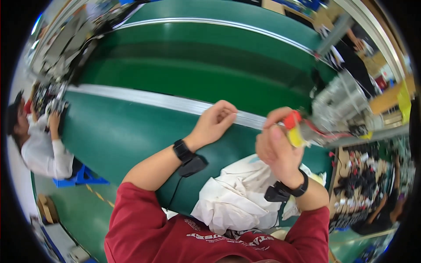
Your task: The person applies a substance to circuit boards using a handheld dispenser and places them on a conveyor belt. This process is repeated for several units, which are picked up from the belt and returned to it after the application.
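Note:
My right hand [280, 151] is raised over the near bench, its fingers closed around the end of a part with a red piece [291, 119] and a yellow piece [296, 136]. A silver, blurred body with reddish wires [312, 131] seems to continue from it to the right; its exact kind is unclear. My left hand [215, 122] rests by the metal rail [175, 101], fingers curled and thumb against the index finger. Whatever lies inside that curl, if anything, is hidden. A crumpled white cloth [237, 193] lies below my right hand, close to my body.
A green conveyor belt [175, 57] runs beyond the rail. At right stands a clear plastic bag [342, 96] with shiny contents, beside a rack of parts [359, 179]. A co-worker in white [46, 151] sits at far left. Black bands with small boxes circle both my wrists, a cable hanging from the left.

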A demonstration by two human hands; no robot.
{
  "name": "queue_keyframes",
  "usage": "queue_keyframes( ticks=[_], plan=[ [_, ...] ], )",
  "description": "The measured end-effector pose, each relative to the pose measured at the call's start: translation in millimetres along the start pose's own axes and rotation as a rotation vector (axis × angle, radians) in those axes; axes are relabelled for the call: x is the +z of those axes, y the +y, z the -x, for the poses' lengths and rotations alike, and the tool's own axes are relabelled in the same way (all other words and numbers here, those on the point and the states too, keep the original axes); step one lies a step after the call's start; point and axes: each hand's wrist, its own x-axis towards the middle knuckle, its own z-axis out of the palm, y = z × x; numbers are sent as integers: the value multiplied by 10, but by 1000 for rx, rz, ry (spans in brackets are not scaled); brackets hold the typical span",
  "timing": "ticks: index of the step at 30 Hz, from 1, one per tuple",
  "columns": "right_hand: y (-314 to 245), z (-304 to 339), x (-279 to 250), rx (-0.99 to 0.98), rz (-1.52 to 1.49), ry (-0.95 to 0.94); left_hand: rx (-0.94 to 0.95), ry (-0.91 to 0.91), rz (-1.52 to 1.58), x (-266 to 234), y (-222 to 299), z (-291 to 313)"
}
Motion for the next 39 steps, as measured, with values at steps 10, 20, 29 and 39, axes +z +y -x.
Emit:
queue_keyframes(
  ticks=[10, 20, 29, 39],
  plan=[
    [211, 102, -5, -44, -8, -7, 11, -30, -62, -33, -118, 140],
    [178, 120, -7, -43, -8, 46, 31, -57, -34, -13, -87, 103],
    [112, -69, -137, -64, -3, 32, 5, -4, -30, 25, -18, 16],
    [167, -2, -195, -188, -61, 43, 47, -8, -185, 134, 112, 71]
  ],
)
